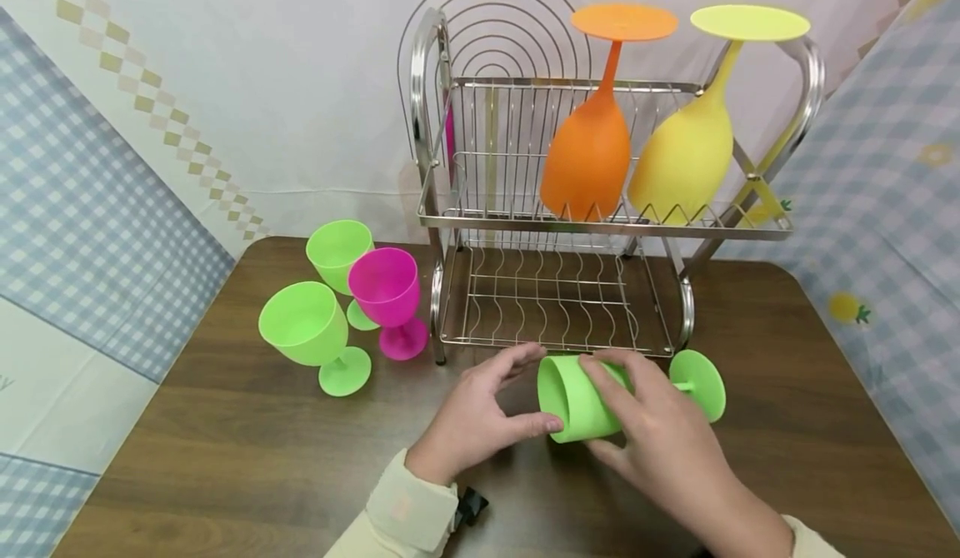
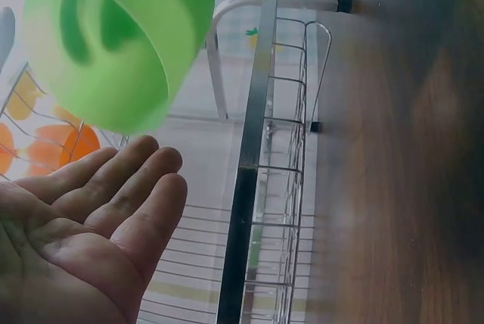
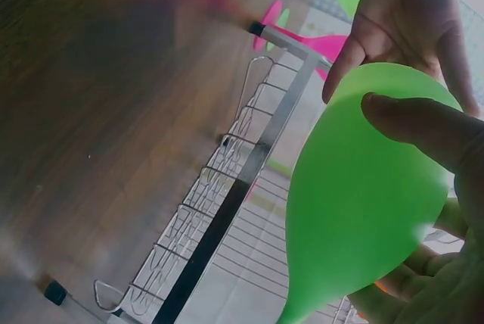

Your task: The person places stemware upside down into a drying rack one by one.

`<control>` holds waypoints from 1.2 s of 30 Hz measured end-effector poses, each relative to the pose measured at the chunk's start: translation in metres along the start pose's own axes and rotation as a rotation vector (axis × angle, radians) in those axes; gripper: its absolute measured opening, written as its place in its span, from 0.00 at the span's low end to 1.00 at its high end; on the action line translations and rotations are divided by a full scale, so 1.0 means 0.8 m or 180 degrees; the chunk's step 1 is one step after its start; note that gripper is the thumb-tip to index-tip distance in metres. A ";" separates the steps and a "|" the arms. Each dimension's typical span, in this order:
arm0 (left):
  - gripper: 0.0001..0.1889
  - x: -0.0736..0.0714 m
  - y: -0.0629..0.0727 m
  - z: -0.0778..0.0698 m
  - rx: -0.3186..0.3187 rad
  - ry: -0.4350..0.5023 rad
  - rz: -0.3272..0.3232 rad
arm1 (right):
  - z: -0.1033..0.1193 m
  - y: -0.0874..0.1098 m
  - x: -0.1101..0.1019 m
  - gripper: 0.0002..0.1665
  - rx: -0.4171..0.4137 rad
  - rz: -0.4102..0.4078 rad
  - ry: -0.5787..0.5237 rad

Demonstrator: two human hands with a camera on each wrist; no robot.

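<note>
My right hand [image 1: 663,437] grips a light green plastic goblet [image 1: 581,400] around its bowl. The goblet lies sideways in the air, its mouth facing left and its round foot to the right. In the right wrist view the thumb presses along the green bowl [image 3: 363,180], with the other fingers curled beneath. My left hand [image 1: 487,420] is beside the mouth with fingers spread, the thumb tip right at the rim. The left wrist view shows the left palm [image 2: 83,241] facing up with loosely extended fingers, just below the goblet's rim.
Behind the hands stands a two-tier metal dish rack [image 1: 555,225]. An orange goblet [image 1: 588,158] and a yellow goblet [image 1: 686,154] rest upside down on its upper tier. Left of it, a magenta goblet [image 1: 386,287] and two green goblets, one nearer [image 1: 303,325], stand upright on the wooden table [image 1: 247,458].
</note>
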State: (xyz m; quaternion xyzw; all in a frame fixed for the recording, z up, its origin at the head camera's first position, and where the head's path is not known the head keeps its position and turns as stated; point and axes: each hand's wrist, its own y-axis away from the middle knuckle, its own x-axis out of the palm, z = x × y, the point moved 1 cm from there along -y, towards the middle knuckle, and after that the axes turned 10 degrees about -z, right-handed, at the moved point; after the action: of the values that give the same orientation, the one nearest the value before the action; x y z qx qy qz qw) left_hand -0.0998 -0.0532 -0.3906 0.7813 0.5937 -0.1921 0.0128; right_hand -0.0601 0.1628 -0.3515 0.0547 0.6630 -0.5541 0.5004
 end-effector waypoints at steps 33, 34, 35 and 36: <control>0.38 -0.005 0.002 -0.008 0.0080 0.0703 -0.0129 | 0.019 0.002 -0.003 0.40 -0.0019 -0.0881 -0.0545; 0.38 -0.005 0.002 -0.008 0.0090 0.0735 -0.0155 | 0.020 0.002 -0.004 0.40 0.0005 -0.0995 -0.0579; 0.38 -0.005 0.002 -0.008 0.0095 0.0756 -0.0184 | 0.022 0.002 -0.005 0.40 0.0034 -0.1118 -0.0603; 0.39 -0.005 0.002 -0.008 0.0080 0.0775 -0.0214 | 0.023 0.002 -0.006 0.39 0.0056 -0.1269 -0.0629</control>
State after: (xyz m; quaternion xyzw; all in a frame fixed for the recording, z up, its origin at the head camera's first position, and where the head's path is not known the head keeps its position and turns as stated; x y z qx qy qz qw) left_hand -0.0972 -0.0559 -0.3834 0.7787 0.6142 -0.1036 -0.0757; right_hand -0.0455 0.1508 -0.3469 -0.1277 0.6037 -0.6504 0.4430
